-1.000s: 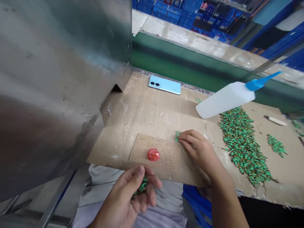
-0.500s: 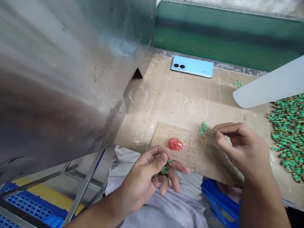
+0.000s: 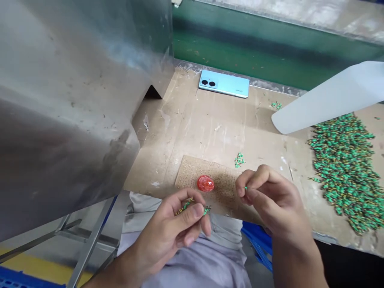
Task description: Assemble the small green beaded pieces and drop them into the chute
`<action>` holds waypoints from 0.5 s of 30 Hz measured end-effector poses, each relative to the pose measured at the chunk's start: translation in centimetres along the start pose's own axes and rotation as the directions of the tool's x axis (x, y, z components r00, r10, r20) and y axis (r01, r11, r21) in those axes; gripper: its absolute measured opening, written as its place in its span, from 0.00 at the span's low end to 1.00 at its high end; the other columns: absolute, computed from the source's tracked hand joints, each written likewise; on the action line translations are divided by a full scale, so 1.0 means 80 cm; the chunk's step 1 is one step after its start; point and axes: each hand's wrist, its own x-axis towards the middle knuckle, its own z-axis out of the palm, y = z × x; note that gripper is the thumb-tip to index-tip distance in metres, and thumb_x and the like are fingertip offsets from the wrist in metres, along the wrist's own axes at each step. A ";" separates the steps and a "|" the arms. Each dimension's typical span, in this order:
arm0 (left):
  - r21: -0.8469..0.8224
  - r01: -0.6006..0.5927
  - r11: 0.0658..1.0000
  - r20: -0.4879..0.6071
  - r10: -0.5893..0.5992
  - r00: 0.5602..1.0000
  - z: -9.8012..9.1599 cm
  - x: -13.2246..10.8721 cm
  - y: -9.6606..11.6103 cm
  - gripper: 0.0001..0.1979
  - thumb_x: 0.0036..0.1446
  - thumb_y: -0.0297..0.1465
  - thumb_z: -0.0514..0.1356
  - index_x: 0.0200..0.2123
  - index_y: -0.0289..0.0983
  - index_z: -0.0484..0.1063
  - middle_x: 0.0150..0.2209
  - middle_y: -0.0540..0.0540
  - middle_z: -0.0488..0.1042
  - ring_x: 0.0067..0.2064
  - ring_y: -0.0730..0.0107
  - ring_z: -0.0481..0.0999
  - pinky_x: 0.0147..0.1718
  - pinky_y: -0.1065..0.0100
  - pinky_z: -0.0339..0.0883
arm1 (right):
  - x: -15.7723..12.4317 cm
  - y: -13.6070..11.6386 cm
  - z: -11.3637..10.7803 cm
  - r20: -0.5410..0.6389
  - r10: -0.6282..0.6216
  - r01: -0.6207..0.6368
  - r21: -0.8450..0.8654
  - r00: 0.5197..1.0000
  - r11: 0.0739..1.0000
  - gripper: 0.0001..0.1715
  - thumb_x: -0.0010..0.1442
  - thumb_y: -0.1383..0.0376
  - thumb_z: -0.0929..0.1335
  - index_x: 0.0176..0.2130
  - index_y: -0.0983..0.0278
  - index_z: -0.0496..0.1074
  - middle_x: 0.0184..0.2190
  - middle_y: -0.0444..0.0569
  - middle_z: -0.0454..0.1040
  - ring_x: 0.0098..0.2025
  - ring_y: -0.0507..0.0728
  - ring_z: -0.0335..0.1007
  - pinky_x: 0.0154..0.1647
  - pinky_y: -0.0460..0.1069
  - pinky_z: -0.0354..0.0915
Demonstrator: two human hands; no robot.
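My left hand [image 3: 177, 226] is closed over my lap, pinching several small green parts [image 3: 192, 207] between thumb and fingers. My right hand [image 3: 270, 196] is closed in a pinch on one tiny green part [image 3: 245, 187] at the near edge of the cardboard-covered bench [image 3: 210, 132]. Just left of it a red blob [image 3: 205, 183] sits on a small rough cardboard square [image 3: 222, 180]. A few green parts [image 3: 239, 160] lie at that square's far edge. A large heap of green parts [image 3: 345, 160] spreads on the right.
A big sheet-metal housing [image 3: 75, 92] fills the left side. A light blue phone [image 3: 224, 83] lies face down at the back of the bench. A white squeeze bottle [image 3: 327, 104] hangs tilted above the heap. A green wall runs behind, a blue crate [image 3: 255, 244] stands below.
My right hand has drawn back from the small cluster toward me with one green part pinched. My left hand has closed tighter on its parts. The view swung slightly right.
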 end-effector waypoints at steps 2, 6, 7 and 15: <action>0.041 0.002 0.999 0.003 -0.002 1.000 0.001 -0.001 0.000 0.09 0.63 0.36 0.72 0.44 0.38 0.84 0.27 0.48 0.79 0.22 0.85 0.61 0.22 0.79 0.50 | 0.002 -0.001 0.002 0.012 0.038 -0.038 -0.031 0.999 0.999 0.07 0.70 0.66 0.71 0.37 0.60 0.72 0.34 0.45 0.77 0.32 0.51 0.71 0.30 0.45 0.68; 0.081 -0.014 0.997 -0.024 0.016 1.000 0.005 0.000 0.001 0.12 0.63 0.37 0.71 0.46 0.37 0.86 0.29 0.48 0.76 0.25 0.83 0.64 0.25 0.78 0.53 | 0.003 -0.005 0.010 0.028 -0.028 0.033 -0.200 0.999 0.979 0.06 0.70 0.67 0.70 0.38 0.59 0.74 0.37 0.47 0.77 0.39 0.55 0.75 0.38 0.48 0.72; 0.085 -0.018 0.996 -0.025 0.021 0.999 0.006 0.001 0.001 0.11 0.63 0.37 0.71 0.45 0.37 0.86 0.29 0.47 0.76 0.25 0.82 0.65 0.25 0.77 0.52 | 0.003 -0.007 0.012 0.047 -0.044 0.054 -0.232 0.998 0.971 0.06 0.71 0.67 0.69 0.38 0.59 0.74 0.37 0.47 0.76 0.40 0.55 0.75 0.39 0.48 0.72; 0.373 -0.108 0.922 -0.086 0.150 0.985 0.011 0.006 -0.003 0.09 0.63 0.37 0.70 0.42 0.37 0.83 0.30 0.48 0.78 0.26 0.77 0.66 0.26 0.73 0.58 | -0.012 -0.020 0.032 0.222 -0.072 0.170 -0.462 0.972 0.871 0.07 0.71 0.71 0.67 0.41 0.59 0.71 0.39 0.48 0.76 0.40 0.56 0.76 0.39 0.49 0.73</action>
